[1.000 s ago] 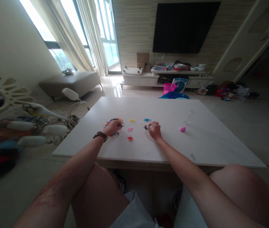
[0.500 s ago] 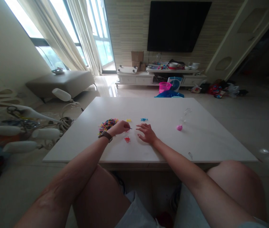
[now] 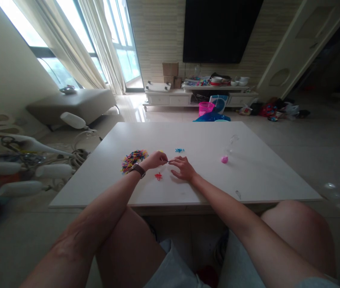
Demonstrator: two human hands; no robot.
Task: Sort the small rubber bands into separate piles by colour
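My left hand (image 3: 157,160), with a brown-strapped watch at the wrist, pinches a thin, small dark piece (image 3: 167,161). Its exact kind is too small to make out. My right hand (image 3: 184,169) reaches the piece's other end with its fingertips, fingers stretched and thumb apart. Left of my hands lies a mixed pile of small coloured pieces (image 3: 133,160), partly behind my left wrist. Small groups lie apart on the white table (image 3: 206,140): red pieces (image 3: 158,176) in front, blue pieces (image 3: 180,150) behind, and yellow pieces (image 3: 160,151) mostly hidden by my left hand.
On the table's right side are a pink object (image 3: 224,159), a clear plastic item (image 3: 232,141) and a small clear piece (image 3: 238,195). A white-shaded lamp (image 3: 54,171) lies left of the table. Beyond the table stand a pink basket (image 3: 206,108) and a low cabinet (image 3: 163,99).
My left hand has brought the dark piece slightly right, up to my right fingertips. The two hands are now closer together. The whole view has shifted a little.
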